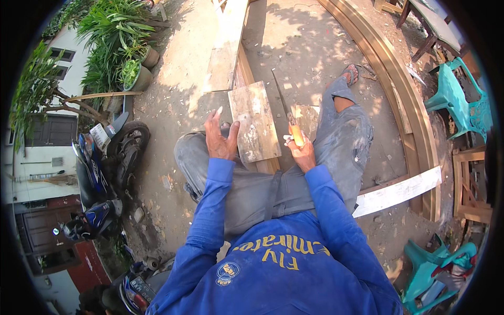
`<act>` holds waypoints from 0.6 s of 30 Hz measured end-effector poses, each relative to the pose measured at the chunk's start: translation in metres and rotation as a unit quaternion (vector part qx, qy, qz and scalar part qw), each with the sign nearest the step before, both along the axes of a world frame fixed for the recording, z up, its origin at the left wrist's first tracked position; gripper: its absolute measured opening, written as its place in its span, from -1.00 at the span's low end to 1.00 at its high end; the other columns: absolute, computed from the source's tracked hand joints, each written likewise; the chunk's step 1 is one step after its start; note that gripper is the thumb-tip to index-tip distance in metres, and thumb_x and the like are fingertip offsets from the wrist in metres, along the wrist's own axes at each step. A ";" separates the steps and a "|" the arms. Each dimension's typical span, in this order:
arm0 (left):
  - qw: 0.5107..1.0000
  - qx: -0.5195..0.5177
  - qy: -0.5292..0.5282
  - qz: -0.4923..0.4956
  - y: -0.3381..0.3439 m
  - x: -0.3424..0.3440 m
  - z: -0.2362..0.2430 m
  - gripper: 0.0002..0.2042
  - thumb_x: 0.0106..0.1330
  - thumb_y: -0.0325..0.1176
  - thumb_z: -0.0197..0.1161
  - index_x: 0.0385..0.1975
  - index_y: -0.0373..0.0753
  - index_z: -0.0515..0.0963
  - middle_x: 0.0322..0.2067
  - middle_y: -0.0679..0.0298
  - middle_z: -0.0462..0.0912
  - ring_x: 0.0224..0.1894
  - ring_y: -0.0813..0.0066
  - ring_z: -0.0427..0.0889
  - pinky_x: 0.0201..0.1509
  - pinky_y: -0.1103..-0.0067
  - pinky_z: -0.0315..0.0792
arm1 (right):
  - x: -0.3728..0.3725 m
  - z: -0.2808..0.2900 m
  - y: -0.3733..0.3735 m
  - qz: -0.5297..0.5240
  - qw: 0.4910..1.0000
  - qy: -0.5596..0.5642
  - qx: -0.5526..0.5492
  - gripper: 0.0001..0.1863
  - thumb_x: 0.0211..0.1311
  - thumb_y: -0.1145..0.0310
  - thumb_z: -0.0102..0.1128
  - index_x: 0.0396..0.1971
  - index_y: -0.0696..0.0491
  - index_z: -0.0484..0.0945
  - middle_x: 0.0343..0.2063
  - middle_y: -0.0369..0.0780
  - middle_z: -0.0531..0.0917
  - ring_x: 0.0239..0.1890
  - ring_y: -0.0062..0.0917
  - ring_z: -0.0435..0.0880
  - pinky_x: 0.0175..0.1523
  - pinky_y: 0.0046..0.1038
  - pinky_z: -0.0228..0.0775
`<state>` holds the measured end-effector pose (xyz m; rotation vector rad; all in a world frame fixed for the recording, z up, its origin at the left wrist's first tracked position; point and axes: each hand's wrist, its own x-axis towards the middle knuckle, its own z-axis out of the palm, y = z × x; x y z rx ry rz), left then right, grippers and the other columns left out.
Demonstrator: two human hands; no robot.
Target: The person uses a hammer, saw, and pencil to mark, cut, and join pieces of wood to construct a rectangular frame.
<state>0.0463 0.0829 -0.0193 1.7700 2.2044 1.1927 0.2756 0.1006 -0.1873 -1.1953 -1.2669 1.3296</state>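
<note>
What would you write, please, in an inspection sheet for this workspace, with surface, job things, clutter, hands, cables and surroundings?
Surface: dusty ground, with small debris and patches of shade.
Job things: a worn board lies over a wooden beam; the orange-handled tool may be a saw.
Clutter: long timbers on the right, with a white strip across them.
Left hand: open beside the board; contact unclear.
Right hand: closed around the tool's handle.
Cables: nothing seen near the hands.
Surroundings: motorbike and potted plants left, green chair right.
</note>
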 end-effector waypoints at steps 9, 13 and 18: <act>0.936 -0.226 0.238 0.126 -0.165 -0.052 0.024 -0.61 0.15 -0.05 0.50 -0.32 -0.23 0.53 -0.27 0.13 0.54 -0.15 0.05 0.51 -0.09 0.19 0.36 | 0.076 0.174 0.015 -0.049 0.984 -0.147 0.093 -0.69 0.23 0.27 0.43 -0.28 0.23 0.58 -0.49 -0.08 0.69 -0.47 -0.34 0.73 -0.35 -0.38 0.52; 0.926 -0.311 0.165 0.139 -0.162 -0.055 0.017 -0.57 0.21 0.04 0.42 -0.41 -0.21 0.46 -0.37 0.17 0.56 -0.24 0.08 0.52 -0.17 0.19 0.31 | 0.156 0.168 0.007 -0.076 0.880 -0.394 0.256 -0.63 0.11 0.26 0.54 -0.33 0.21 0.55 -0.52 -0.04 0.63 -0.50 -0.08 0.62 -0.24 -0.24 0.51; 0.939 -0.272 0.202 0.055 -0.156 -0.056 0.014 -0.72 0.37 -0.16 0.27 -0.45 -0.19 0.42 -0.50 0.17 0.52 -0.30 0.04 0.51 -0.21 0.21 0.26 | 0.191 0.133 -0.059 0.009 0.880 -0.457 0.127 -0.67 0.10 0.44 0.45 -0.21 0.20 0.49 -0.30 -0.03 0.60 -0.18 -0.05 0.61 0.47 0.02 0.12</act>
